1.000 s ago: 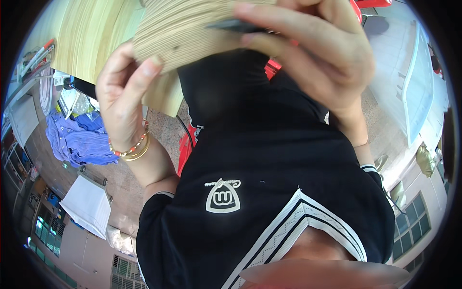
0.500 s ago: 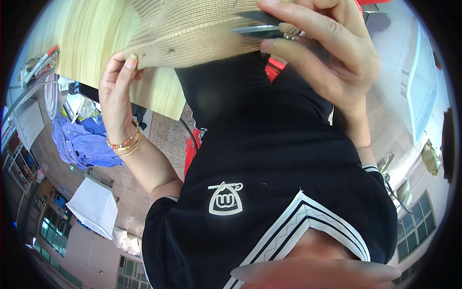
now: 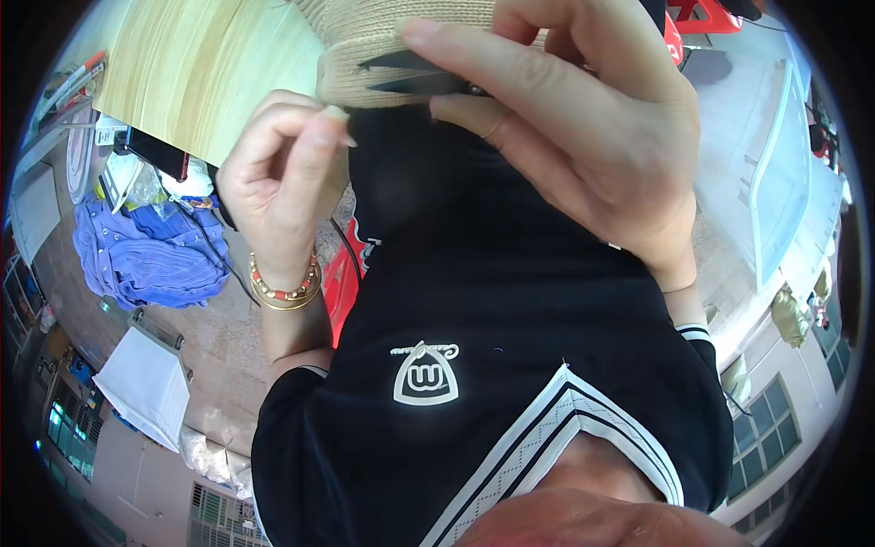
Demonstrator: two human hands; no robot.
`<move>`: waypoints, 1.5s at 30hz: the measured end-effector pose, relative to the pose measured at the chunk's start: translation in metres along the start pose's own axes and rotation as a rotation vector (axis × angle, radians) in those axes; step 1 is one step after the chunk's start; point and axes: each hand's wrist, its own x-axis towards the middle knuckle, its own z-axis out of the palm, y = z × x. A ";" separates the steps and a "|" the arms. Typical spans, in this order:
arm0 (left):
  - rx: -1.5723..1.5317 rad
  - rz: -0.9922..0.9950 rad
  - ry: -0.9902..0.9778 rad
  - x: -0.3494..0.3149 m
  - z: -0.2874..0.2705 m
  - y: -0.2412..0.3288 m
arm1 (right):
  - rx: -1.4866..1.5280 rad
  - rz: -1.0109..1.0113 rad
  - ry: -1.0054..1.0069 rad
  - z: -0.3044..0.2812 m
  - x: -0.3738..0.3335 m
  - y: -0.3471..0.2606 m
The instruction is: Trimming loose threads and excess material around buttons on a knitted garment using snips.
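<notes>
A beige ribbed knit piece (image 3: pixel 365 35) lies over the near edge of the wooden table (image 3: pixel 173 73) and over my lap. My right hand (image 3: pixel 592 128) is closed round a pair of dark thread snips (image 3: pixel 421 84). The two blades stand apart over the knit, tips toward the left by a small dark spot on it. Just left of the knit's edge, my left hand (image 3: pixel 284 178) has thumb and forefinger pinched together. Whatever is between those fingertips is too small to make out. Part of the knit is hidden behind my right hand.
Blue striped clothing (image 3: pixel 150 255) lies in a heap to the left, below a phone (image 3: pixel 155 153) at the table's edge. A white box-like cover (image 3: pixel 144 387) stands farther down left. Red plastic stools (image 3: pixel 706 16) show at upper right, near a pale translucent bin (image 3: pixel 775 182).
My left hand has let go of the knit's left corner and moved right, now pinched by its edge. The snips and right hand have shifted left and slightly down.
</notes>
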 end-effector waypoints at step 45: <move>0.660 0.649 -0.096 0.036 0.034 0.016 | 0.013 -0.336 0.496 -0.016 -0.034 0.062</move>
